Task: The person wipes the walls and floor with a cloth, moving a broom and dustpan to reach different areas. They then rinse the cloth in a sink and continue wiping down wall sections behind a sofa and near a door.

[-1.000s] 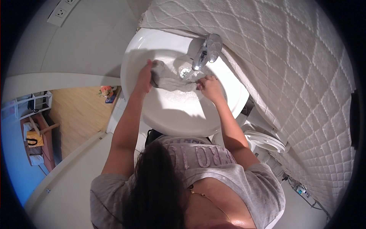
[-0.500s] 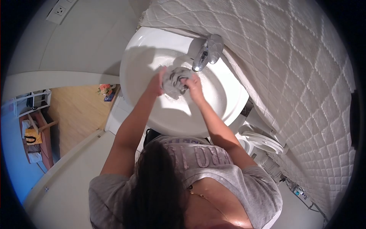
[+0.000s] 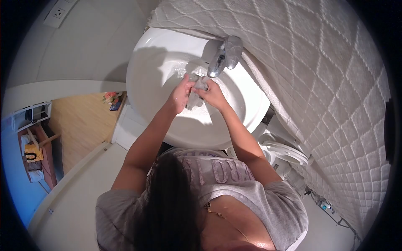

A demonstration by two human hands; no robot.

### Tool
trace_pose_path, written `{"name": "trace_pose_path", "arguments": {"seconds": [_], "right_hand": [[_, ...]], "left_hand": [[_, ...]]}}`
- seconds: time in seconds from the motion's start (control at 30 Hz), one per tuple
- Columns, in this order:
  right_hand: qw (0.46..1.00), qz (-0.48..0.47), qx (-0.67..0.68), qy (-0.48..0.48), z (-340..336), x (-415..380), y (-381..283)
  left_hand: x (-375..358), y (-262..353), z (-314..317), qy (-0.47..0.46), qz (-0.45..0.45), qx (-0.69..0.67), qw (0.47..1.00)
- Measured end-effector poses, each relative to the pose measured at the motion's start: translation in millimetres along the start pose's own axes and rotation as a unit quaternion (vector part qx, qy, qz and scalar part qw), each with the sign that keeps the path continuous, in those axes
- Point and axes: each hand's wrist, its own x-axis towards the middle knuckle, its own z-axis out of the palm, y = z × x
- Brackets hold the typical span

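Observation:
A wet grey-white cloth with dark markings [image 3: 194, 101] is bunched up over the basin of the white sink [image 3: 146, 121]. My left hand [image 3: 181, 97] is closed on the cloth's left side, thumb upward. On the other side my right hand [image 3: 213, 95] grips it with bent fingers, close to the left one. The palms hide part of the cloth. Just above and to the right of my hands is the chrome faucet [image 3: 224, 56]. Splashed water [image 3: 180, 69] glints in the basin around the cloth.
A quilted white cover [image 3: 310, 62] hangs along the right, behind the faucet. A toilet with its seat [image 3: 289, 152] is at lower right. To the left, a doorway shows a wooden floor [image 3: 79, 121] and flowers [image 3: 111, 97]. A wall outlet [image 3: 57, 13] is at upper left.
My hands have drawn closer together, and the cloth, spread rounder before, is now squeezed into a narrower bunch between them. The view has shifted slightly.

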Motion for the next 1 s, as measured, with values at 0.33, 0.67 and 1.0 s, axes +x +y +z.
{"name": "trace_pose_path", "arguments": {"seconds": [0.33,0.67,1.0], "right_hand": [[0.928,0.135,0.337,0.081,19,-15,-12],[0.906,0.064,0.385,0.163,10,12,-12],[0.965,-0.030,0.163,0.202,26,-25,-19]], "left_hand": [[22,-56,-17,-0.082,0.018,-0.204,0.975],[12,-14,7,0.059,-0.076,-0.142,0.985],[35,-5,24,0.061,0.067,-0.249,0.964]]}}
